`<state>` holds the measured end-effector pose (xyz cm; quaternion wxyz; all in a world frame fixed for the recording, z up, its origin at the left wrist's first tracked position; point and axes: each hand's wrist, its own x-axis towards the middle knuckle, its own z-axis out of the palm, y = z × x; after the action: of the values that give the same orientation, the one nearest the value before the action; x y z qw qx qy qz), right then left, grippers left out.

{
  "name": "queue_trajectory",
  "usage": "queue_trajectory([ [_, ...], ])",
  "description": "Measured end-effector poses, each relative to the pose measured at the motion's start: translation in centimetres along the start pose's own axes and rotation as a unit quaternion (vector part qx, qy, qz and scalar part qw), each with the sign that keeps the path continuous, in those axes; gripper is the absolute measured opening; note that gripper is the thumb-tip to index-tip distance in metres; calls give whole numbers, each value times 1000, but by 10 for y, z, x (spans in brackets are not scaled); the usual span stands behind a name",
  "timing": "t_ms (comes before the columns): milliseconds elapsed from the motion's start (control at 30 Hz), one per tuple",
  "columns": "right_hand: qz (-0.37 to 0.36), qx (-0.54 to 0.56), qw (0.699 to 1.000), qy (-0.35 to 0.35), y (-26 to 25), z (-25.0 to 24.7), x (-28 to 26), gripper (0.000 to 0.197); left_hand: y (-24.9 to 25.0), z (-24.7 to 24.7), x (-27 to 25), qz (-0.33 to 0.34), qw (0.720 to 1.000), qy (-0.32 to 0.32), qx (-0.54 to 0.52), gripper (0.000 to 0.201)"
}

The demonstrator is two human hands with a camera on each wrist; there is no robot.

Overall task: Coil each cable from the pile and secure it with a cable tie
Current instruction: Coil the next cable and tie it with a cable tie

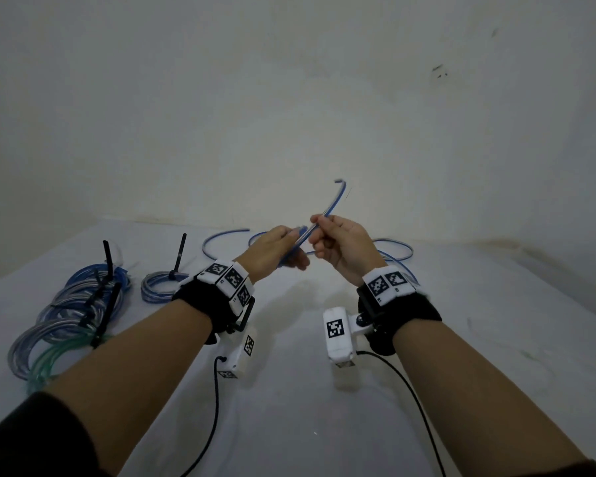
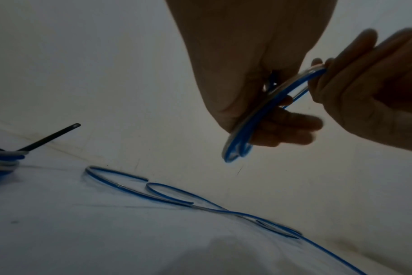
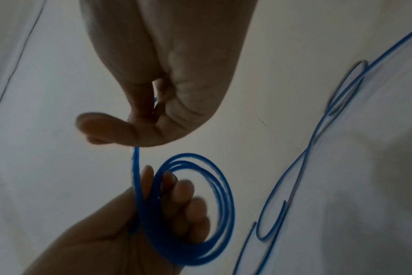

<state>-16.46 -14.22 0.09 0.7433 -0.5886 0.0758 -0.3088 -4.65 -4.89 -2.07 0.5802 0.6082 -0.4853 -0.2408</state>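
A thin blue cable (image 1: 336, 201) runs between both hands, held above the white table (image 1: 289, 407). My left hand (image 1: 283, 246) grips a small coil (image 3: 146, 219) of several loops, fingers through the ring; the same coil (image 2: 273, 98) shows in the left wrist view. My right hand (image 1: 331, 235) pinches the strand just beside it, and the free end curves up past the fingers. Thumb and fingers of the right hand (image 3: 153, 119) close on the strand. The rest of the cable trails down to the table.
Loose blue cable loops (image 1: 224, 234) (image 2: 129, 189) lie at the table's back edge against the wall. On the left are tied coils (image 1: 83, 304) and a smaller one (image 1: 159, 287), with black cable ties (image 1: 179, 253) sticking up. Black camera cords (image 1: 215, 407) hang below the wrists.
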Motion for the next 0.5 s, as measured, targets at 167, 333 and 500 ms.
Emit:
queue_trajectory([
  [167, 2, 10, 995, 99, 2, -12, 9, 19, 6, -3, -2, -61, 995, -72, -14, 42],
  [333, 19, 4, 985, 173, 8, -23, 14, 25, 13, -8, -5, -104, 989, -109, -3, 44],
  [500, 43, 7, 973, 225, 12, -28, 17, 25, 17, -13, -9, -118, 984, -135, -1, 42],
])
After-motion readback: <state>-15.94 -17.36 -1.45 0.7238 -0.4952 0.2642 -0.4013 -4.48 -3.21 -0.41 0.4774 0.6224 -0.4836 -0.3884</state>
